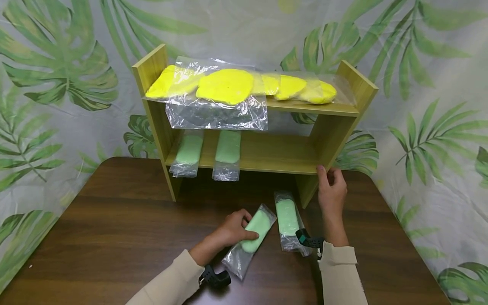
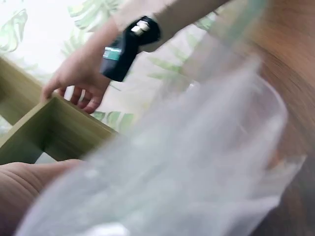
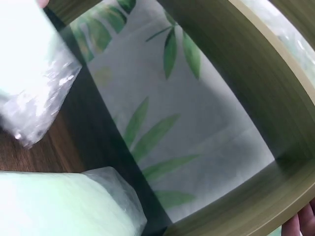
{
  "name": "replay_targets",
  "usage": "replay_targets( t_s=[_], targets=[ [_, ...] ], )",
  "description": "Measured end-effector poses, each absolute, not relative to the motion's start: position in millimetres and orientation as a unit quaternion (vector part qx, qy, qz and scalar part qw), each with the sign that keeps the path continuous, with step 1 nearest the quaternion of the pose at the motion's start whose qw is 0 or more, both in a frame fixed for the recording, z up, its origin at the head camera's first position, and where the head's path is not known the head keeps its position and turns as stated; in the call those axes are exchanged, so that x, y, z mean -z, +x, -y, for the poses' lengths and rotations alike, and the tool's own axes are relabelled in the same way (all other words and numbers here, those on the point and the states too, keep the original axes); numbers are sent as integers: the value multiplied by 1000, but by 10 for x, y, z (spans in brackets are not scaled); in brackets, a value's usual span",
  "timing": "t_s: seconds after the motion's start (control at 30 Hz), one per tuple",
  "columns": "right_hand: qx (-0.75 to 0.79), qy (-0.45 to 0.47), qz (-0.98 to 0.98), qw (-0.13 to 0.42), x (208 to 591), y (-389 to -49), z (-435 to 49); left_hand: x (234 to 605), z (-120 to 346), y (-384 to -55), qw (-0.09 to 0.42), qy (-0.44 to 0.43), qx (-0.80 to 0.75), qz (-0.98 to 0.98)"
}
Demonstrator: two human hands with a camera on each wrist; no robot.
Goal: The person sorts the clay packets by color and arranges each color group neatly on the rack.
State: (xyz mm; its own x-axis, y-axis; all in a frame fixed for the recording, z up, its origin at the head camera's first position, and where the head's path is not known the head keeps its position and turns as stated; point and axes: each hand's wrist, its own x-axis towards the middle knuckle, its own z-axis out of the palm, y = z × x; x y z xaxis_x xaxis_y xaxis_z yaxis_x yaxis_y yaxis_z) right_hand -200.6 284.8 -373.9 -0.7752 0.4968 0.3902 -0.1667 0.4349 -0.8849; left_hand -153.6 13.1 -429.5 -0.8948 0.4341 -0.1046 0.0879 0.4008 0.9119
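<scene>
My left hand (image 1: 231,228) holds a clear plastic bag with a flat light-green slab (image 1: 259,224) in it, thumb across the front, tilted in front of the shelf. In the left wrist view the blurred clear bag (image 2: 167,167) fills much of the picture. At the right side panel of the small wooden shelf (image 1: 274,152), my right hand (image 1: 332,192) grips the front edge, level with the middle board. Between the hands, another bagged green slab (image 1: 286,217) lies on the table near the panel's foot; its lower end is close to the right wrist camera.
Two bagged green slabs, left (image 1: 189,149) and right (image 1: 228,148), lie on the middle board, bag ends overhanging its front. Along the top board lie several bagged yellow slabs (image 1: 225,86). The shelf stands on a dark wooden table (image 1: 114,237) before a leaf-patterned cloth (image 1: 427,84).
</scene>
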Motion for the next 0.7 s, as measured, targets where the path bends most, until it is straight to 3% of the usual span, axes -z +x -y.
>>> replay_targets(
  t_s=[0.27,0.7],
  targets=[
    [-528,-103,781,317,3726,-2004,-2839,4164,-79,-1578,229,156,-653,-705],
    [-523,-98,783,322,3740,-1998,-2841,3889,-33,-1495,233,162,-699,-657]
  ],
)
